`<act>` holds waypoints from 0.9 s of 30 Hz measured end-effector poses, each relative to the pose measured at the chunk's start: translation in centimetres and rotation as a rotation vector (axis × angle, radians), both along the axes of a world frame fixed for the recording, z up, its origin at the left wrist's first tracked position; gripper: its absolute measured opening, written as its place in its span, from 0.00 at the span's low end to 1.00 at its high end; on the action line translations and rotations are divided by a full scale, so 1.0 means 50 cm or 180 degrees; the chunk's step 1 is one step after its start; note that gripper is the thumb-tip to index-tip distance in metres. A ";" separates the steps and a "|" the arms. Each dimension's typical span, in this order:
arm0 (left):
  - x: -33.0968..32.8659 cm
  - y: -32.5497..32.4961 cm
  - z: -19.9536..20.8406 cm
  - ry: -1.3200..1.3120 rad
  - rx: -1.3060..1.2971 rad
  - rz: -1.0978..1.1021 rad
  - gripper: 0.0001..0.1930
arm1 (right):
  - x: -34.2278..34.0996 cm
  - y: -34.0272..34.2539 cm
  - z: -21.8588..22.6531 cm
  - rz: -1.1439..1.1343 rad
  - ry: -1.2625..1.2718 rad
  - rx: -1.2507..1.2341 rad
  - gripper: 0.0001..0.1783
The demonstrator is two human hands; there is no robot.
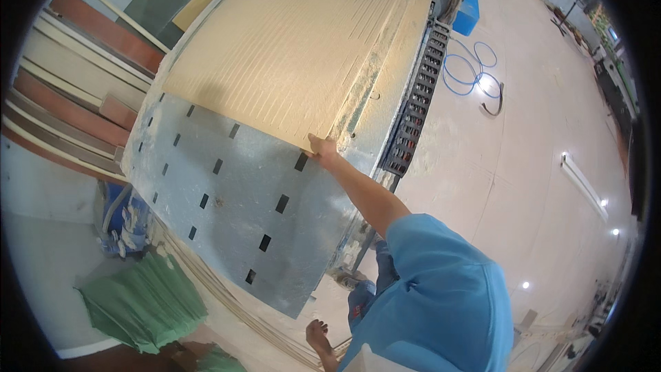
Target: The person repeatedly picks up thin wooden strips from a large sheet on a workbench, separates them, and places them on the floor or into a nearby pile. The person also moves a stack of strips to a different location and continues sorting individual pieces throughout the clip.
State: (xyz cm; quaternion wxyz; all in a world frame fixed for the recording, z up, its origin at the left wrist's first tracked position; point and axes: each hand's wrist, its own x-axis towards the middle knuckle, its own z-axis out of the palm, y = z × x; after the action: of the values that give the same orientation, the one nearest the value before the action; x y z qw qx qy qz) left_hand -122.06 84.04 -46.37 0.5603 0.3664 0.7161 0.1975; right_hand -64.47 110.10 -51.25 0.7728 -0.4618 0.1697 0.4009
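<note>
A large tan board (289, 41) with fine parallel lines and pale dust on it lies on a machine bed. My right arm reaches out over the grey metal table (227, 213), which has rows of dark slots. At the board's near right corner, my right hand (322, 149) is closed on the edge, the fingers below partly hidden. Low beside my body hangs my left hand (317, 336), away from the table, its fingers loosely curled and apart with nothing seen in them.
A black cable chain (416, 100) runs along the bed's right side. Blue hose (471, 72) lies coiled on the pale floor near a blue bin (467, 14). Long brown and cream boards (76, 96) are stacked at the left. A green cloth (144, 300) sits at the lower left.
</note>
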 end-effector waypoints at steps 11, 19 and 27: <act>-0.262 0.229 -0.022 0.0061 0.0125 -0.0169 0.14 | -0.023 0.030 0.067 -0.0573 -0.0984 -0.0477 0.16; -0.396 0.633 -0.048 -0.0121 0.0592 -0.1167 0.14 | -0.022 0.044 0.039 -0.0772 -0.0939 -0.0702 0.16; -0.329 0.797 -0.009 -0.0190 0.0666 -0.1565 0.13 | -0.033 0.030 -0.031 -0.0603 -0.0524 -0.0550 0.21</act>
State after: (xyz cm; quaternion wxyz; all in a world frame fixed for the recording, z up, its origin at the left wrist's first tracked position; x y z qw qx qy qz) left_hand -138.52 123.91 -46.83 0.5714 0.5793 0.5644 0.1391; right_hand -66.13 111.62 -52.78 0.7758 -0.5398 0.1824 0.2710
